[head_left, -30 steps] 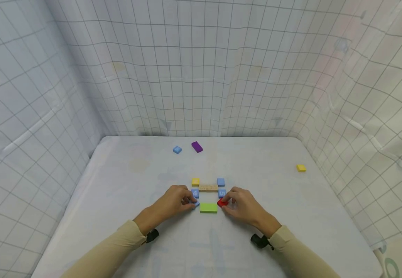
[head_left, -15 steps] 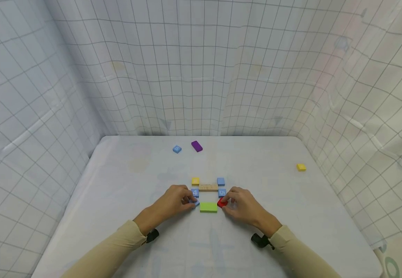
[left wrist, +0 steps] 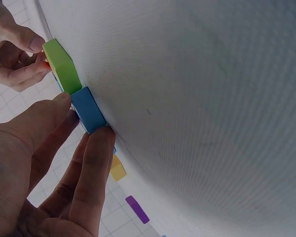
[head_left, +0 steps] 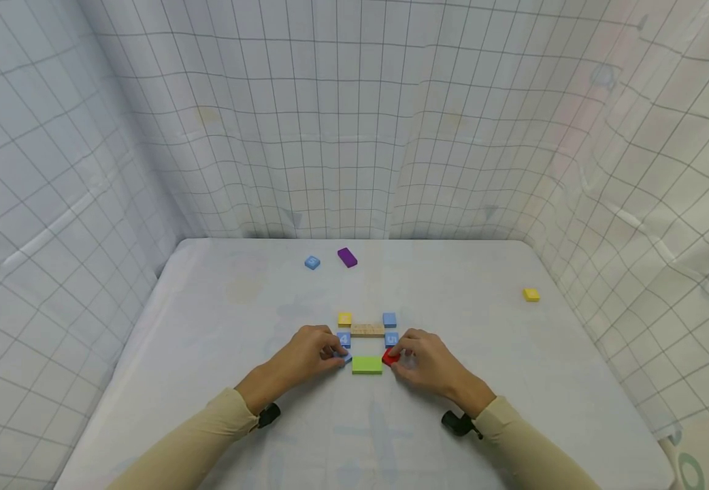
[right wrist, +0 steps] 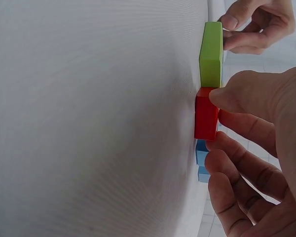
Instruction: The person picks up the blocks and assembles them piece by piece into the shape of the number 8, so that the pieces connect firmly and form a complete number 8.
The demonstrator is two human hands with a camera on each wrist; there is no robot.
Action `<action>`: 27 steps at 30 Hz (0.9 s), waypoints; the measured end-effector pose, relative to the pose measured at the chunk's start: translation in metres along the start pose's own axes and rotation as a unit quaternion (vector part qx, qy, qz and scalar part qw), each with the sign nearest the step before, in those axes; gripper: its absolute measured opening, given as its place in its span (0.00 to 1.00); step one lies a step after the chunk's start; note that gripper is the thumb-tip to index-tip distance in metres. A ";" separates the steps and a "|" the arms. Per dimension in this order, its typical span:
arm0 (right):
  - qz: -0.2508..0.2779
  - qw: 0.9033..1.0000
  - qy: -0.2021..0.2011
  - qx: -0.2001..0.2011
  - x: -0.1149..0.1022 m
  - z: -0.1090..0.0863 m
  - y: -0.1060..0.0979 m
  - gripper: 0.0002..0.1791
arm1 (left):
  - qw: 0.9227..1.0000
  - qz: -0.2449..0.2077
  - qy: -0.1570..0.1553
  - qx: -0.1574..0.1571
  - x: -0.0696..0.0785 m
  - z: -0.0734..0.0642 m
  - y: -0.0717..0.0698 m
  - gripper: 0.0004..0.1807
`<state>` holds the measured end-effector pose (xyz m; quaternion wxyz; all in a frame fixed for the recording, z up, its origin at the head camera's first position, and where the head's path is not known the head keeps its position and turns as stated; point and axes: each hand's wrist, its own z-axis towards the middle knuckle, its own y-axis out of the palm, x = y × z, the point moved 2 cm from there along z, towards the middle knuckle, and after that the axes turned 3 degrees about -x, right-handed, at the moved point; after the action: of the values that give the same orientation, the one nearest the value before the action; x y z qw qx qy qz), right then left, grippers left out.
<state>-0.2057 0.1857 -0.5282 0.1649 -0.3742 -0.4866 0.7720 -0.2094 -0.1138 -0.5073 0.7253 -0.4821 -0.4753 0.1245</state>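
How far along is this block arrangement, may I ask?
Apparently placed: the wooden block, 4 block, 5 block and green block, aligned. In hand: left fingers pinching a blue block, right fingers a red block. Probably remaining: the purple block, far blue block and far yellow block, lying apart.

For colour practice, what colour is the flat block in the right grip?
Red: the flat red block shows best in the right wrist view.

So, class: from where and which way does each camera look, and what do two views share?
Head: worn on the head, facing forward and down at the table; left hand, right hand and sleeves show.
Left wrist: on that wrist, facing the blue block; both hands show.
Right wrist: on that wrist, facing the red block; both hands show.
Shared: both wrist views show the green block.
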 end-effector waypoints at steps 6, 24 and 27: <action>-0.002 1.000 0.001 0.003 0.001 0.000 0.000 0.09 | 1.000 0.001 0.006 0.004 0.000 0.000 0.000 0.05; 0.006 1.000 0.001 0.006 0.003 0.000 0.001 0.08 | 1.000 0.008 0.010 0.013 -0.003 0.000 0.002 0.05; 0.007 1.000 -0.002 0.008 0.003 0.000 0.002 0.08 | 1.000 0.007 0.007 0.012 -0.003 0.000 0.001 0.06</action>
<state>-0.2075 0.1872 -0.5310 0.1615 -0.3752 -0.4782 0.7775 -0.2102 -0.1149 -0.5100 0.7334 -0.4776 -0.4653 0.1321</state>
